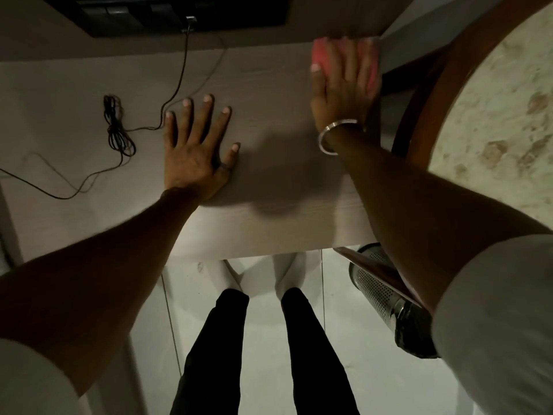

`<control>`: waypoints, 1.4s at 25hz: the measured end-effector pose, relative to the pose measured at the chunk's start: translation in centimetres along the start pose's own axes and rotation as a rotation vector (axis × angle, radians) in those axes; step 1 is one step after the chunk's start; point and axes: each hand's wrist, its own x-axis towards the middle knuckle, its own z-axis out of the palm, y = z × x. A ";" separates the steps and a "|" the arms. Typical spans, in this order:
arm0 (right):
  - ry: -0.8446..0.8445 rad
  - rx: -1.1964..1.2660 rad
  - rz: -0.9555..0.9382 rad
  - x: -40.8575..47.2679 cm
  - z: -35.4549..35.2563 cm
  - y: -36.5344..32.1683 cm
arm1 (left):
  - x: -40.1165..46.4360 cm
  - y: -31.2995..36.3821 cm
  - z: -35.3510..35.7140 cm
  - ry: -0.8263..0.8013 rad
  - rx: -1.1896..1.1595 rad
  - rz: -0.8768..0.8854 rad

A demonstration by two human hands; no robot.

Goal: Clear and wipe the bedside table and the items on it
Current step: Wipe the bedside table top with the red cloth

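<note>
The bedside table is a pale wood-grain top seen from above. My right hand presses flat on a pink cloth at the table's far right corner, fingers spread over it. A metal bangle sits on that wrist. My left hand lies flat on the middle of the table with fingers apart and holds nothing. A black cable, partly bundled, lies on the left part of the top and runs up to a dark socket panel on the wall.
A round marble-topped table with a wooden rim stands close on the right. A perforated metal bin stands on the white tiled floor under my right arm. My legs in dark trousers show below the table's front edge.
</note>
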 end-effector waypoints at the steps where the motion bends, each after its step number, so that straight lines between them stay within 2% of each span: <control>1: 0.045 -0.033 0.061 0.1 0.1 0.0 | 0.0 0.0 0.1 0.000 -0.005 0.003; 3: 0.015 -0.096 -0.099 -0.2 0.6 0.6 | 0.1 0.0 0.2 -0.002 0.003 0.004; 4: 0.013 -0.062 -0.083 0.1 0.4 0.9 | 0.0 0.0 0.3 -0.002 0.003 0.003; 6: 0.050 0.008 0.097 0.1 -0.2 0.7 | 0.0 -0.2 0.2 -0.007 -0.004 0.003; 7: 0.044 -0.008 0.072 -0.7 0.1 0.3 | 0.1 -0.1 0.1 -0.012 -0.005 0.009; 9: -0.006 -0.029 -0.141 -2.9 1.0 0.2 | 0.1 0.1 0.2 -0.020 0.003 0.002; 12: 0.059 0.067 0.025 -7.0 1.3 0.5 | 0.2 0.1 0.0 -0.029 0.011 -0.011; 14: 0.015 0.052 -0.164 -11.0 2.3 1.1 | 0.0 0.5 -0.1 -0.035 0.016 -0.009; 15: -0.007 0.066 -0.194 -12.6 2.7 1.5 | -0.2 0.7 0.0 -0.033 0.010 -0.028; 17: 0.053 0.122 0.043 -16.2 2.7 1.8 | -1.2 1.4 0.2 -0.021 -0.022 -0.101; 18: 0.041 0.131 0.033 -18.4 2.7 2.5 | -2.0 2.0 0.4 -0.020 -0.035 -0.141; 20: -0.015 0.077 -0.183 -22.7 3.5 4.8 | -4.2 3.1 0.8 -0.023 -0.044 -0.188; 21: -0.021 0.060 -0.147 -24.2 3.5 5.4 | -5.4 3.4 0.9 -0.028 -0.046 -0.195; 23: 0.024 0.077 0.090 -25.9 3.3 5.2 | -7.6 3.7 1.1 -0.037 -0.043 -0.183; 24: 0.006 0.069 0.003 -26.5 3.3 4.6 | -8.5 3.6 1.3 -0.041 -0.039 -0.173; 26: -0.070 0.022 -0.499 -26.8 4.0 5.0 | -9.5 3.3 1.5 -0.045 -0.032 -0.129; 27: -0.076 0.002 -0.607 -26.1 4.4 5.1 | -9.7 2.6 1.5 -0.048 -0.029 -0.097; 28: -0.065 -0.015 -0.547 -25.5 4.8 4.8 | -9.8 1.7 1.4 -0.048 -0.024 -0.056; 30: -0.003 0.047 -0.183 -24.8 4.8 1.9 | -10.4 -0.8 1.4 -0.042 0.003 0.015; 31: 0.011 0.065 -0.187 -24.9 5.0 -0.2 | -10.6 -2.0 1.3 -0.039 0.022 0.039; 32: -0.039 0.049 -0.424 -24.9 5.1 -2.0 | -10.7 -3.2 1.1 -0.036 0.034 0.046; 33: -0.099 0.028 -0.757 -24.1 5.5 -2.6 | -10.7 -4.2 0.9 -0.026 0.039 0.038; 34: -0.131 -0.013 -0.968 -21.9 5.5 -2.7 | -10.7 -5.1 0.6 -0.008 0.041 0.025; 35: -0.099 -0.029 -0.977 -19.5 5.4 -2.7 | -10.8 -5.7 0.5 0.004 0.046 0.011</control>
